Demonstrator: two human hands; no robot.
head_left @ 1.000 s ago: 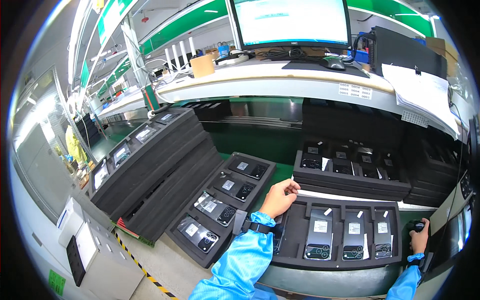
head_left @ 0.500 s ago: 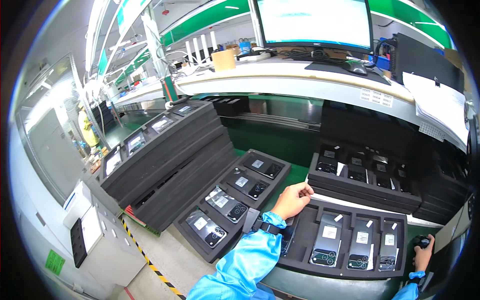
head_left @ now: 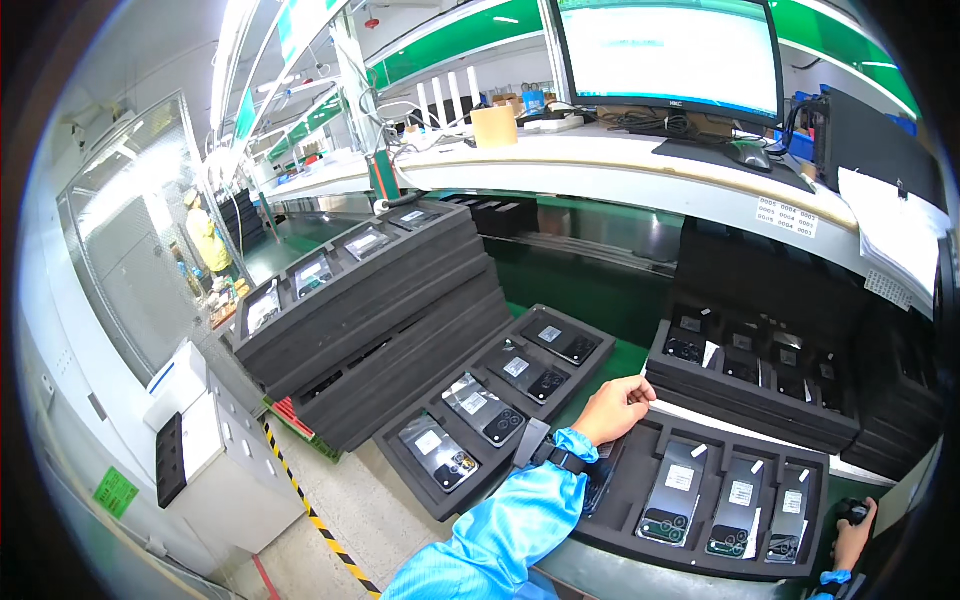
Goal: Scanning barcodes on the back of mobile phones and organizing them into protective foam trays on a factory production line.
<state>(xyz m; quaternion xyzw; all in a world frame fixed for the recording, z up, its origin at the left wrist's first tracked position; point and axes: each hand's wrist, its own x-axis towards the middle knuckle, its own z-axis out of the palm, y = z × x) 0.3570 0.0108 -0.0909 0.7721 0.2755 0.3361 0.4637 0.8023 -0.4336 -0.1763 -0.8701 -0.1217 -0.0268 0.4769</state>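
Note:
My left hand (head_left: 615, 408), in a blue sleeve (head_left: 500, 525) with a black wrist strap, hovers over the upper left end of a black foam tray (head_left: 625, 470). Its fingers are pinched together; anything between them is too small to make out. Under the wrist a phone (head_left: 600, 488) is partly hidden. Three more dark phones, including one (head_left: 672, 492) with a white label, lie back-up in the tray's slots. At the far right, beyond the tray's end, my right hand (head_left: 855, 540) is closed around a small black device (head_left: 852, 512) whose kind I cannot tell.
Left of my forearm, another foam tray (head_left: 400, 440) holds several phones. Stacked foam trays (head_left: 390, 330) rise behind it; more stacked trays (head_left: 765, 415) stand at the back right. A shelf (head_left: 600, 160) above carries a monitor (head_left: 670, 60), a mouse (head_left: 748, 155) and papers (head_left: 890, 225).
The whole view has shifted, so the scene sits farther right and slightly lower. Both hands stay at nearly the same places beside the tray.

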